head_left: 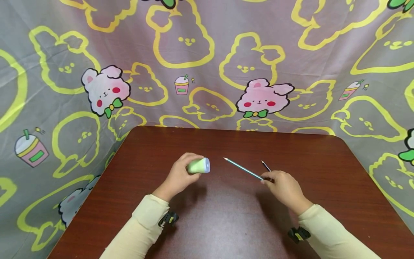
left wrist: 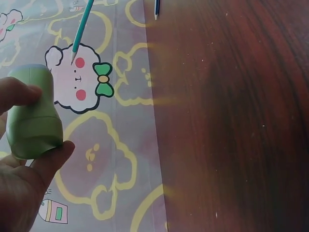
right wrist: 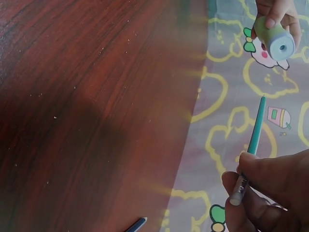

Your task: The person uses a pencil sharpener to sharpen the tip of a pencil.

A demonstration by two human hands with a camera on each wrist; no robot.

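In the head view my left hand (head_left: 176, 178) grips a light green pencil sharpener (head_left: 196, 166) above the table. Its pale end, with a small round hole, faces right; the right wrist view shows that end (right wrist: 276, 50) more closely. My right hand (head_left: 286, 187) pinches a teal pencil (head_left: 243, 168) near its back end between thumb and fingers. The pencil's pointed tip aims left toward the sharpener, with a gap between them. A dark pencil (head_left: 266, 165) lies on the table behind my right hand, which hides part of it.
The brown wooden table (head_left: 220, 223) spreads beneath both hands, sprinkled with tiny pale specks. A grey curtain (head_left: 207, 75) with yellow bear outlines and pink bunny faces hangs behind and along the sides of the table.
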